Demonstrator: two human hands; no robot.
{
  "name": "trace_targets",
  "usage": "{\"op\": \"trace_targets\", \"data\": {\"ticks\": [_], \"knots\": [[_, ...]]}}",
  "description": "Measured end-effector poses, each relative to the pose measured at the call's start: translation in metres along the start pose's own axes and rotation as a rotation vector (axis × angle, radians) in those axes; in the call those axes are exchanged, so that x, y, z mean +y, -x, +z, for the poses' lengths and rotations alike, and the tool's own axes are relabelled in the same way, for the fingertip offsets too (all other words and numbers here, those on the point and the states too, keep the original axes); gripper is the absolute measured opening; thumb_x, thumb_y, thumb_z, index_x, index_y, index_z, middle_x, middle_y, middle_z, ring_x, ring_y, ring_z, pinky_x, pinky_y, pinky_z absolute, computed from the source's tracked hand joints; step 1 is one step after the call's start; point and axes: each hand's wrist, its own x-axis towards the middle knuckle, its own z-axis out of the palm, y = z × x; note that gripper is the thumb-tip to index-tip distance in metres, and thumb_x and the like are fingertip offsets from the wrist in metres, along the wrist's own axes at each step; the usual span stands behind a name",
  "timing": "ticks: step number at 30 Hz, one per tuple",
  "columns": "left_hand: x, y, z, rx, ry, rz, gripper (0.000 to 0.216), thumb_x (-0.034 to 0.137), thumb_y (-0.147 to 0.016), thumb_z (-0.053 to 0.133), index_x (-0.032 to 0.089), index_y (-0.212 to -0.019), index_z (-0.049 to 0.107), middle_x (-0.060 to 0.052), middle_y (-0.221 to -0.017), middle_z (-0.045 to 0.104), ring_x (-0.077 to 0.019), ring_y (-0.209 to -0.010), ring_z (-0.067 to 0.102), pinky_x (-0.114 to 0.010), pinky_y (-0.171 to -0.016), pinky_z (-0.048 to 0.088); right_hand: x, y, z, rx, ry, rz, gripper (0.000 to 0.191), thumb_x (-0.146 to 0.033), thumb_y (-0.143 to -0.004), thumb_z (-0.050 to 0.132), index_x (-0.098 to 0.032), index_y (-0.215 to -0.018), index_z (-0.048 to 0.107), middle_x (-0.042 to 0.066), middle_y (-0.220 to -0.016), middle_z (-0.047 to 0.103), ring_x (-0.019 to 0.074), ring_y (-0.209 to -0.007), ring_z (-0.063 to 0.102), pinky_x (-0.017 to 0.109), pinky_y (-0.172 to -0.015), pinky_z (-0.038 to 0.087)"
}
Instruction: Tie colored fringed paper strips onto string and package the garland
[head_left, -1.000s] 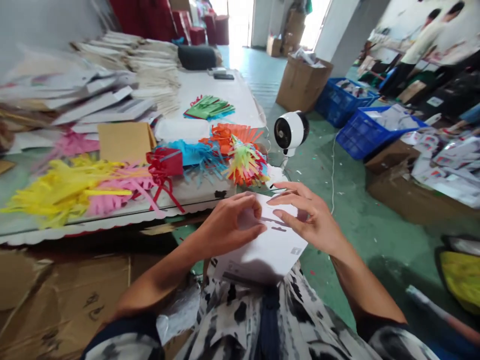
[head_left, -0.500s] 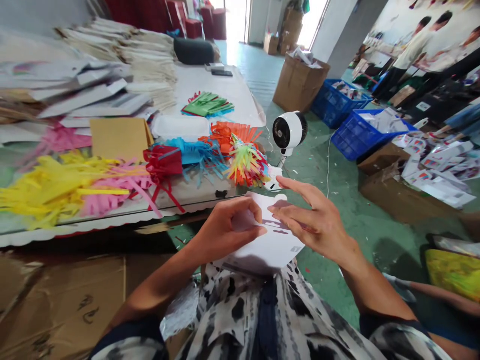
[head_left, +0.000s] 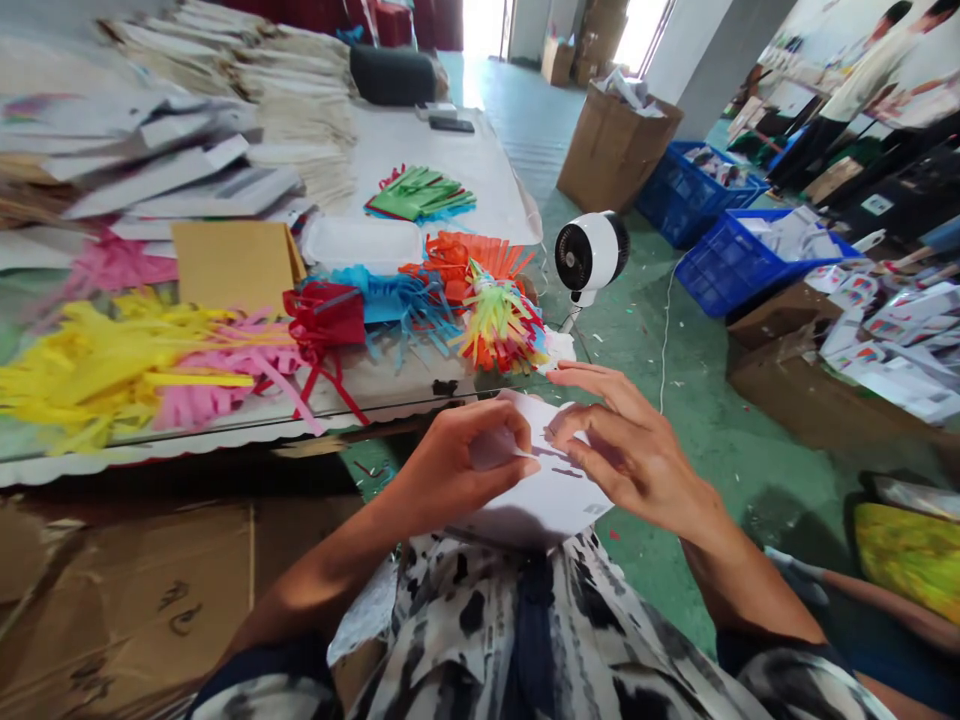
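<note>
A white folded card sleeve [head_left: 536, 505] with dark hang slots lies over my lap, in front of my patterned shirt. My left hand [head_left: 457, 460] pinches its near-left edge between thumb and curled fingers. At the upper right edge, my right hand [head_left: 626, 435] has its thumb and forefinger closed on the card's top part, while the other fingers stretch out above. The fingertips of that hand partly hide the slots. Just beyond the card, a multicoloured paper-fringe tassel [head_left: 499, 320] rests on the table corner.
The table [head_left: 495, 180] holds yellow fringe [head_left: 97, 360], red fringe [head_left: 326, 315], a tan card [head_left: 229, 265] and stacked card sleeves [head_left: 202, 200]. To the right stand a small fan [head_left: 592, 250], a blue crate [head_left: 720, 270] and cartons. Flattened cardboard [head_left: 127, 610] lies at lower left.
My right thumb and forefinger have curled together at the card's top, where the fingers lay straighter before. My left hand keeps its pinch. The view has shifted slightly.
</note>
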Motion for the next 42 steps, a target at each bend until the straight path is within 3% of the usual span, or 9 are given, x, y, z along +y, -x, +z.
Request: {"op": "trace_targets", "data": {"ticks": [5, 8, 12, 15, 20, 26, 31, 35, 42], "knots": [[-0.001, -0.001, -0.002, -0.018, -0.031, 0.031, 0.016, 0.024, -0.092, 0.079, 0.019, -0.087, 0.065, 0.001, -0.086, 0.064, -0.0119, -0.075, 0.055, -0.025, -0.07, 0.042, 0.014, 0.014, -0.012, 0.464, -0.305, 0.21, 0.008, -0.026, -0.102, 0.064, -0.03, -0.102, 0.071, 0.005, -0.126, 0.069, 0.0279, -0.117, 0.072, 0.053, -0.104, 0.061], [-0.001, -0.002, -0.004, -0.052, -0.057, 0.076, 0.014, 0.021, -0.093, 0.078, 0.019, -0.088, 0.064, 0.0, -0.094, 0.067, -0.0135, -0.085, 0.061, -0.025, -0.079, 0.045, 0.011, 0.025, -0.022, 0.561, -0.024, 0.326, 0.026, -0.031, -0.108, 0.054, -0.035, -0.125, 0.074, 0.007, -0.144, 0.061, 0.03, -0.13, 0.066, 0.056, -0.115, 0.053], [0.0, -0.005, -0.008, -0.085, -0.113, 0.107, 0.017, 0.021, -0.092, 0.08, 0.019, -0.088, 0.064, -0.001, -0.097, 0.068, -0.0143, -0.087, 0.063, -0.026, -0.082, 0.048, -0.003, 0.037, -0.021, 0.235, 0.143, 0.324, 0.061, -0.041, -0.102, 0.068, -0.036, -0.16, 0.051, 0.009, -0.155, 0.059, 0.0331, -0.134, 0.063, 0.052, -0.11, 0.056], [0.0, -0.006, -0.01, -0.13, -0.17, 0.135, 0.014, 0.018, -0.092, 0.079, 0.02, -0.092, 0.065, -0.003, -0.103, 0.069, -0.0158, -0.092, 0.064, -0.026, -0.083, 0.049, -0.007, 0.04, -0.011, 0.014, -0.009, 0.36, 0.037, -0.032, -0.102, 0.07, -0.034, -0.138, 0.069, 0.002, -0.116, 0.081, 0.0206, -0.093, 0.076, 0.032, -0.08, 0.061], [0.001, -0.003, -0.011, -0.147, -0.224, 0.14, 0.012, 0.013, -0.095, 0.073, 0.021, -0.097, 0.064, -0.003, -0.109, 0.069, -0.0147, -0.096, 0.065, -0.025, -0.085, 0.05, 0.001, 0.032, -0.003, 0.018, -0.163, 0.493, 0.011, -0.03, -0.103, 0.068, -0.023, -0.099, 0.076, -0.002, -0.087, 0.077, 0.0119, -0.07, 0.066, 0.025, -0.066, 0.048], [-0.004, 0.002, -0.012, -0.204, -0.179, 0.167, 0.012, 0.011, -0.097, 0.07, 0.021, -0.098, 0.062, 0.001, -0.1, 0.07, -0.0111, -0.088, 0.064, -0.022, -0.08, 0.049, 0.012, 0.016, -0.002, -0.212, -0.596, 0.632, 0.019, -0.038, -0.093, 0.081, -0.019, -0.096, 0.076, -0.003, -0.079, 0.065, 0.0096, -0.066, 0.052, 0.021, -0.057, 0.04], [-0.01, 0.006, -0.01, -0.167, -0.154, 0.152, 0.011, 0.014, -0.099, 0.069, 0.021, -0.106, 0.064, 0.005, -0.093, 0.071, -0.0081, -0.081, 0.064, -0.018, -0.074, 0.047, 0.016, 0.014, 0.013, -0.093, -0.894, 0.822, 0.028, -0.04, -0.085, 0.088, -0.017, -0.089, 0.074, -0.004, -0.076, 0.058, 0.0076, -0.062, 0.047, 0.02, -0.053, 0.034], [-0.013, 0.01, -0.007, -0.146, -0.131, 0.139, 0.014, 0.011, -0.098, 0.07, 0.022, -0.105, 0.065, 0.006, -0.092, 0.07, -0.007, -0.079, 0.062, -0.017, -0.073, 0.046, 0.017, 0.016, 0.02, -0.024, -0.971, 0.878, 0.03, -0.042, -0.085, 0.088, -0.017, -0.09, 0.072, -0.004, -0.074, 0.057, 0.0076, -0.061, 0.046, 0.02, -0.051, 0.033], [-0.018, 0.01, -0.002, -0.057, -0.021, 0.039, 0.015, 0.009, -0.093, 0.07, 0.021, -0.099, 0.064, 0.002, -0.092, 0.068, -0.0111, -0.081, 0.062, -0.021, -0.074, 0.046, 0.021, 0.019, 0.019, -0.198, -1.02, 0.854, 0.03, -0.044, -0.09, 0.083, -0.019, -0.101, 0.071, -0.003, -0.079, 0.061, 0.0098, -0.065, 0.053, 0.021, -0.057, 0.04]]}}
